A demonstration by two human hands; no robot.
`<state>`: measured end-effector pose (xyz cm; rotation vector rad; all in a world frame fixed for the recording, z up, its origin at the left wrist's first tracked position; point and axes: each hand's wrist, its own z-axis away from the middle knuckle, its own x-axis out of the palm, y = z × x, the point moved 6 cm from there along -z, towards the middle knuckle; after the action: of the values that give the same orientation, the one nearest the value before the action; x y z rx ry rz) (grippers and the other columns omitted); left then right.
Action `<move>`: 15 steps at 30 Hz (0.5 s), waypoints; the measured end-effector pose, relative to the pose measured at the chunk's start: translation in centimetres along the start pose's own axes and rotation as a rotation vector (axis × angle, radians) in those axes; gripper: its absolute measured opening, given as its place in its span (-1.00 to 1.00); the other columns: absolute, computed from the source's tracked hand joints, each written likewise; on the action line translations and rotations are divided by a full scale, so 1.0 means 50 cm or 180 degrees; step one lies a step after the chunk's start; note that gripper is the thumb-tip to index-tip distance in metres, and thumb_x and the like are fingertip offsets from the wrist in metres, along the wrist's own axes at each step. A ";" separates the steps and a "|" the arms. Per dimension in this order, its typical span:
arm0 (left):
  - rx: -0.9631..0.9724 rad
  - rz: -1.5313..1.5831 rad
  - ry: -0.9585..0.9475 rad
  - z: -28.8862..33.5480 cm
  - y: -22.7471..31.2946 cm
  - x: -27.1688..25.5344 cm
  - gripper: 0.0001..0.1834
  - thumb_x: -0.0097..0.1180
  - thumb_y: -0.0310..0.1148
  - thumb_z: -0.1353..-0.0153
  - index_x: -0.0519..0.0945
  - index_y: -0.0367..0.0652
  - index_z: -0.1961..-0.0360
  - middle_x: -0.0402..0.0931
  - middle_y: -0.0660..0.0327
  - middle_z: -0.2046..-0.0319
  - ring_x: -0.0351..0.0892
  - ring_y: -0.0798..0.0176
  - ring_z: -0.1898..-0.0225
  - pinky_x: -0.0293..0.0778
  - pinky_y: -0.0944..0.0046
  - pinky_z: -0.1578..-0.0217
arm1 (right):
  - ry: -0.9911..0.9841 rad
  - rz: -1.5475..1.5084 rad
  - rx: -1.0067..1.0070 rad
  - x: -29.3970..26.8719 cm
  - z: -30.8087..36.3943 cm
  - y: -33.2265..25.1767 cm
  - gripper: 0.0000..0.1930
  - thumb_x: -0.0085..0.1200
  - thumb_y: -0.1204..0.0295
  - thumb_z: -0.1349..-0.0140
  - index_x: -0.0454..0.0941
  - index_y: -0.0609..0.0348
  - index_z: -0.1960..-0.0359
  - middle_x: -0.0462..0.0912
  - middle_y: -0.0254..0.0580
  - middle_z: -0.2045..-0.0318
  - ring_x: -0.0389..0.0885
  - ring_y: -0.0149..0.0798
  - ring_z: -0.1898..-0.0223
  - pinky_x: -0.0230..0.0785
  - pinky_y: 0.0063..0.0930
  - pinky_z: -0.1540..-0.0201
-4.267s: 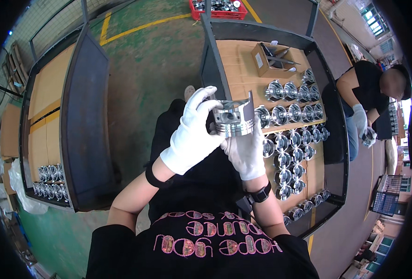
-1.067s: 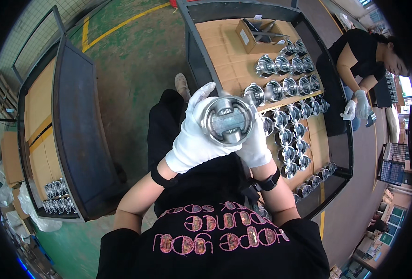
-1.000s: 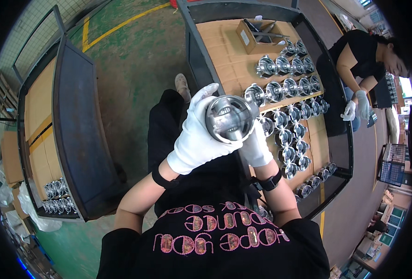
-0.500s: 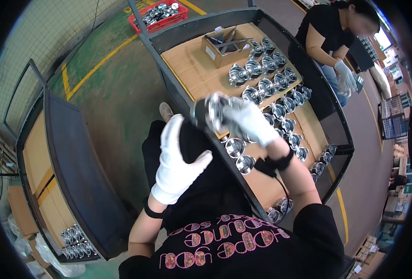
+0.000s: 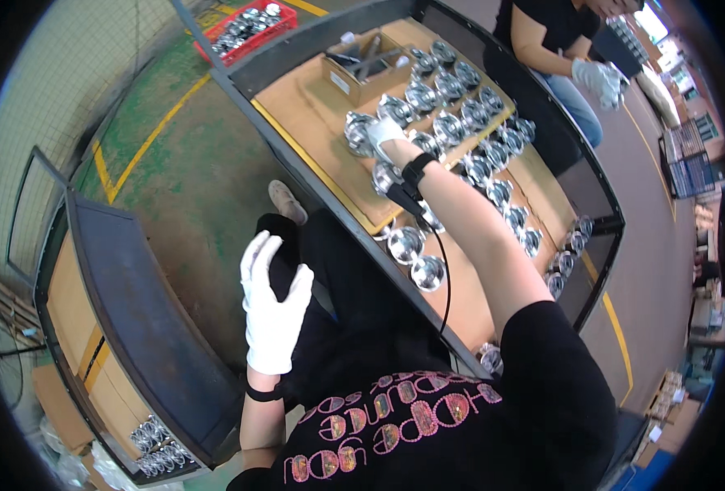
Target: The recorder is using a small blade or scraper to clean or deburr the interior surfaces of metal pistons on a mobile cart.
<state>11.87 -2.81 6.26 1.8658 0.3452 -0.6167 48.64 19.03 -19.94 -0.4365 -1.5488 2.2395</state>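
My right hand [image 5: 385,136], in a white glove, reaches over the cardboard-lined cart [image 5: 287,106]. Its fingers are closed on a round chrome metal part [image 5: 356,131] at the left end of a row of similar parts. The hand covers some of that part, and whether it rests on the cardboard I cannot tell. Close beyond stands another chrome part [image 5: 394,110]. Also gloved in white, my left hand [image 5: 272,304] is raised above my lap with its fingers apart and nothing in it.
A cardboard box [image 5: 365,69] with dark tools stands at the cart's far side. More chrome cups [image 5: 406,244] lie nearer me. A red crate [image 5: 248,33] of metal parts sits on the floor. At left is a second cart [image 5: 137,286]; a gloved co-worker [image 5: 542,41] is across at right.
My right hand has carried the chrome part from above the cart's near edge away to the far row. My left hand has dropped back toward me, still open. The view has shifted slightly.
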 end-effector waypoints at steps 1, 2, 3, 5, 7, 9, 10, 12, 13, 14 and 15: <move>-0.0044 -0.0094 0.0041 0.008 -0.011 -0.009 -0.45 0.27 -0.44 -0.07 0.39 -0.19 -0.10 0.32 0.00 -0.15 0.35 -0.05 -0.18 0.32 0.09 -0.17 | -0.0557 0.0965 -0.0431 0.042 0.045 -0.030 -0.65 -0.23 0.21 -0.40 0.58 0.15 0.12 0.63 -0.18 0.10 0.54 -0.23 0.14 0.39 -0.35 0.11; -0.0147 -0.0170 0.0201 0.026 -0.026 -0.032 -0.46 0.27 -0.43 -0.07 0.39 -0.20 -0.10 0.32 0.00 -0.16 0.34 -0.04 -0.19 0.31 0.09 -0.18 | -0.0814 0.2645 -0.1033 0.112 0.133 -0.111 -0.63 -0.20 0.19 -0.39 0.60 0.18 0.18 0.66 -0.18 0.20 0.57 -0.21 0.23 0.41 -0.32 0.19; -0.0280 -0.0205 0.0270 0.035 -0.024 -0.046 -0.47 0.25 -0.42 -0.10 0.39 -0.19 -0.11 0.32 0.02 -0.17 0.33 -0.02 -0.21 0.30 0.09 -0.19 | -0.0975 0.4316 -0.1703 0.147 0.235 -0.199 -0.61 -0.17 0.16 -0.37 0.61 0.21 0.24 0.69 -0.17 0.29 0.59 -0.18 0.32 0.43 -0.29 0.27; -0.0349 -0.0087 0.0109 0.024 -0.019 -0.021 -0.49 0.24 -0.41 -0.12 0.40 -0.18 -0.11 0.32 0.04 -0.17 0.33 -0.01 -0.21 0.30 0.11 -0.20 | -0.1584 0.3271 -0.1345 0.033 0.358 -0.245 -0.66 -0.08 0.23 -0.28 0.60 0.29 0.38 0.68 -0.13 0.49 0.47 -0.38 0.66 0.28 -0.41 0.60; -0.0428 -0.0019 -0.0018 0.023 -0.028 -0.005 -0.51 0.24 -0.40 -0.13 0.42 -0.17 -0.10 0.32 0.06 -0.18 0.33 0.00 -0.21 0.29 0.11 -0.20 | -0.1381 0.1763 0.0467 -0.056 0.476 -0.227 -0.73 -0.04 0.26 -0.24 0.61 0.19 0.39 0.66 -0.21 0.54 0.31 -0.49 0.76 0.10 -0.57 0.76; -0.0480 0.0061 -0.0122 0.019 -0.034 0.010 -0.52 0.24 -0.40 -0.13 0.43 -0.17 -0.09 0.32 0.07 -0.18 0.33 0.01 -0.22 0.29 0.12 -0.21 | -0.1817 0.2723 0.0941 -0.136 0.546 -0.144 -0.70 0.00 0.19 -0.21 0.62 0.17 0.40 0.67 -0.24 0.53 0.32 -0.47 0.76 0.15 -0.55 0.74; -0.0444 0.0029 -0.0174 0.018 -0.036 0.016 -0.53 0.24 -0.39 -0.13 0.44 -0.17 -0.08 0.32 0.08 -0.18 0.33 0.02 -0.21 0.29 0.12 -0.21 | -0.1617 0.2473 0.1540 -0.194 0.569 -0.057 -0.73 0.03 0.21 -0.19 0.61 0.15 0.44 0.65 -0.30 0.55 0.35 -0.47 0.73 0.15 -0.54 0.73; -0.0439 -0.0034 -0.0205 0.019 -0.040 0.020 -0.54 0.24 -0.39 -0.13 0.45 -0.16 -0.07 0.32 0.08 -0.18 0.33 0.03 -0.21 0.29 0.12 -0.20 | -0.1700 0.1176 0.2521 -0.216 0.644 0.060 -0.74 0.07 0.20 -0.18 0.60 0.14 0.40 0.61 -0.32 0.57 0.37 -0.52 0.70 0.08 -0.58 0.74; -0.0433 -0.0003 -0.0275 0.021 -0.038 0.023 -0.55 0.20 -0.44 -0.15 0.44 -0.19 -0.09 0.27 0.11 -0.21 0.30 0.08 -0.23 0.25 0.12 -0.25 | -0.1693 0.0216 0.2850 -0.217 0.670 0.097 -0.76 0.08 0.22 -0.23 0.58 0.15 0.35 0.60 -0.33 0.53 0.38 -0.56 0.69 0.14 -0.71 0.74; -0.0420 0.0039 -0.0357 0.023 -0.036 0.025 -0.55 0.17 -0.50 -0.18 0.43 -0.22 -0.11 0.22 0.13 -0.24 0.28 0.13 -0.26 0.21 0.12 -0.29 | -0.1476 -0.0623 0.3147 -0.224 0.678 0.154 -0.80 0.08 0.27 -0.24 0.56 0.15 0.34 0.60 -0.34 0.52 0.42 -0.56 0.67 0.20 -0.76 0.72; -0.0427 0.0023 -0.0350 0.024 -0.033 0.023 -0.55 0.17 -0.50 -0.18 0.43 -0.22 -0.11 0.22 0.13 -0.24 0.28 0.13 -0.26 0.21 0.12 -0.29 | -0.1256 -0.1464 0.3408 -0.220 0.680 0.194 -0.83 0.08 0.32 -0.26 0.55 0.15 0.33 0.60 -0.35 0.50 0.46 -0.56 0.65 0.26 -0.81 0.71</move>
<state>11.68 -3.41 3.99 1.6973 0.3003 -0.6721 41.45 -17.16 -16.95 0.6237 -0.3147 2.4258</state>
